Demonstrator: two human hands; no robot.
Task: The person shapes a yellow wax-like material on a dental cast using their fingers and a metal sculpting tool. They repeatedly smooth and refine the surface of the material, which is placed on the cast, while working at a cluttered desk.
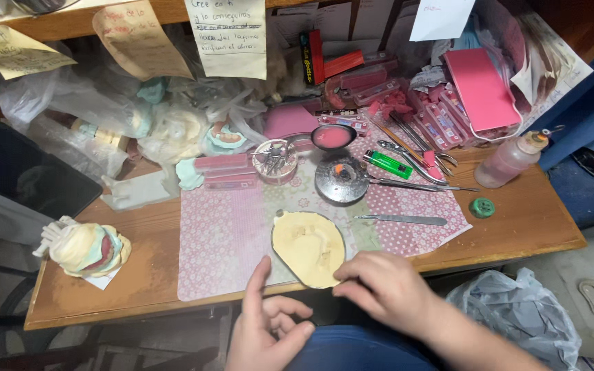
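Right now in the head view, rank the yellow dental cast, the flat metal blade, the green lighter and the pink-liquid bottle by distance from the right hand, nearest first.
1. Yellow dental cast: touching the right hand, at its left.
2. Flat metal blade: just beyond, on the mat.
3. Green lighter: farther back.
4. Pink-liquid bottle: far right of the desk.

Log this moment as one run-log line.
right hand: fingertips on near edge of cream dental cast | left hand: open, off the cast, forefinger raised | cast on pink patterned mat | metal spatula lying beside it

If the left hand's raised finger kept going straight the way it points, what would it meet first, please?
The left hand points up and slightly right, toward the desk. Its finger would likely first meet the near-left edge of the yellow cast, though it might cross the pink mat first; depth is unclear.
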